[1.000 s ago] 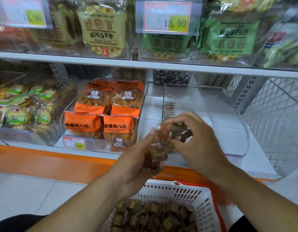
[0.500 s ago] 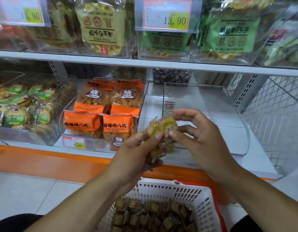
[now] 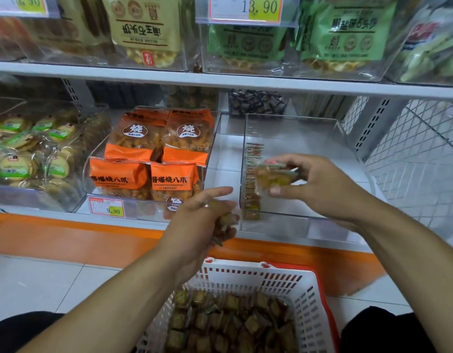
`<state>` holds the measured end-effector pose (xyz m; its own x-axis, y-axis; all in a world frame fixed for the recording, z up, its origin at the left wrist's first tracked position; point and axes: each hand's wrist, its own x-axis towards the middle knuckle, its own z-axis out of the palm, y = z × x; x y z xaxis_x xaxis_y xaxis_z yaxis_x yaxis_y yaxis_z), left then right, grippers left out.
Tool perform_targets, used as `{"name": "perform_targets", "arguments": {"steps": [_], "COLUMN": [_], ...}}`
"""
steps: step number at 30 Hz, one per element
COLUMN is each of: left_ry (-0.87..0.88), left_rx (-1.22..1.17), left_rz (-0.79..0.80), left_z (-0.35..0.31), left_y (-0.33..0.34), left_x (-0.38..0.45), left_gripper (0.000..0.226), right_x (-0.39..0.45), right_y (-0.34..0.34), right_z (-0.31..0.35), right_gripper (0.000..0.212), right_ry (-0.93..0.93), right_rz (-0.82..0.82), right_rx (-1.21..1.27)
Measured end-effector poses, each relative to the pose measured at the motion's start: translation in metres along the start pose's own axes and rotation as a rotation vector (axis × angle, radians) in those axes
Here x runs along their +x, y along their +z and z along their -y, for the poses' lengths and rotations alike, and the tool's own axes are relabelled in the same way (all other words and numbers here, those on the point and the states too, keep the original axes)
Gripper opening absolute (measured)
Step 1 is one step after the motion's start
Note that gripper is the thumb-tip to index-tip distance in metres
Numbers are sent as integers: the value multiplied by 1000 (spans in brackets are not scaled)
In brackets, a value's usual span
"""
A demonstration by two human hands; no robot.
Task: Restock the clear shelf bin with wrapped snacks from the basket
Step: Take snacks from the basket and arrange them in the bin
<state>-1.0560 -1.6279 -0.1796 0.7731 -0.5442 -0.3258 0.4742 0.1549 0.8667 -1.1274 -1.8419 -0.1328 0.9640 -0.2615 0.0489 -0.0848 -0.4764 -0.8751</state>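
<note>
Snack [image 3: 272, 177] blurred in right hand [image 3: 319, 186], label unreadable.

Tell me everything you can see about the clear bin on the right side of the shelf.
The clear shelf bin looks like transparent plastic, open-topped, with a low front lip and taller walls. It sits on the white shelf, right of the bin of orange packets. It is mostly bare: one row of wrapped snacks stands along its left wall. The right hand holds more snacks just above its floor.
</note>
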Motion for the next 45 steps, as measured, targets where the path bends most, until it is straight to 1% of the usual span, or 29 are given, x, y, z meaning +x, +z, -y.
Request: {"name": "perform_targets", "arguments": {"steps": [1, 2, 3, 8, 11, 14, 16, 18, 19, 20, 21, 22, 23, 24, 25, 26, 28, 29, 31, 34, 35, 38, 40, 41, 42, 44, 45], "left_ry": [-1, -7, -16, -74, -93, -110, -125, -136, -140, -133, -131, -116, -100, -74, -52, -32, -30, -31, -20, -11, -4, 49, 85, 86, 74, 8, -36], "left_rx": [-24, -42, -55, -82, -81, -95, -112, -145, -172, -194, -215, -236, -269, -297, -329, -338, -344, -329, -304, -303, -288, -169, -93, -88, -102, -179, -222], "left_rz": [-35, -57, -71, -80, -91, -92, -90, -99, -97, -88, -89, -96, -103, -101, -84, -49, 64, 100, 106, 95, 99, 109, 88, 65, 41, 8, 20], "left_z": [1, 2, 3, 11, 13, 14, 16, 16, 14, 13, 12, 11, 9, 7, 5, 3, 0, -2, -3, -4, -5, -5, -3, -3, -2, -3, -5], "left_y": [0, 0, 0, 5, 7, 8, 10, 11, 12, 11, 10, 9, 9, 7, 6, 5, 5, 5, 5, 5, 6, 5, 6, 7, 7, 8, 8], "left_x": [3, 5, 7, 12, 15, 17, 18, 18, 17, 17, 17, 17, 16, 16, 15, 15, 11, 9, 6, 2, 1, 0, -2, -2, -1, -1, -1], "left_gripper": [23, 23, 22, 26, 26, 25, 23, 14, 8, 15, 21, 20, 17, 18, 23, 29, 41, 45, 46, 40, 38, 32, 28, 26, 25, 23, 25], "right_x": [4, 9, 13, 31, 42, 49, 53, 55, 56, 56, 56, 53, 49, 42, 34, 25, 7, 2, -2, -1, 0, 2, 2, 2, 1, 0, -1], "right_y": [-2, -2, -1, 19, 27, 33, 36, 36, 35, 32, 30, 29, 29, 31, 34, 38, 48, 53, 58, 57, 55, 51, 51, 51, 51, 49, 49], "right_z": [-4, -9, -14, -37, -47, -51, -53, -53, -51, -49, -44, -36, -28, -18, -8, 0, 11, 10, 8, 5, 4, 3, 2, 1, 1, 1, 1], "right_gripper": [43, 40, 38, 35, 35, 34, 30, 26, 24, 21, 17, 13, 8, 8, 15, 22, 34, 39, 38, 28, 27, 20, 20, 22, 24, 28, 30], "right_ry": [8, 28, 62, 342, 406, 445, 454, 465, 446, 401, 335, 251, 159, 63, -32, -106, -194, -228, -245, -174, -141, -7, 65, 61, 17, -162, -231], "right_rz": [-77, -107, -90, 173, 274, 287, 249, 251, 242, 194, 98, -26, -118, -132, -73, 33, 207, 227, 154, 38, 20, 31, 34, 25, -2, -85, -96], "right_rx": [-106, -176, -196, -132, -124, -24, -16, -46, -103, -194, -295, -349, -305, -185, -55, 15, -41, -121, -221, -144, -69, 271, 399, 414, 389, 251, 203]}}
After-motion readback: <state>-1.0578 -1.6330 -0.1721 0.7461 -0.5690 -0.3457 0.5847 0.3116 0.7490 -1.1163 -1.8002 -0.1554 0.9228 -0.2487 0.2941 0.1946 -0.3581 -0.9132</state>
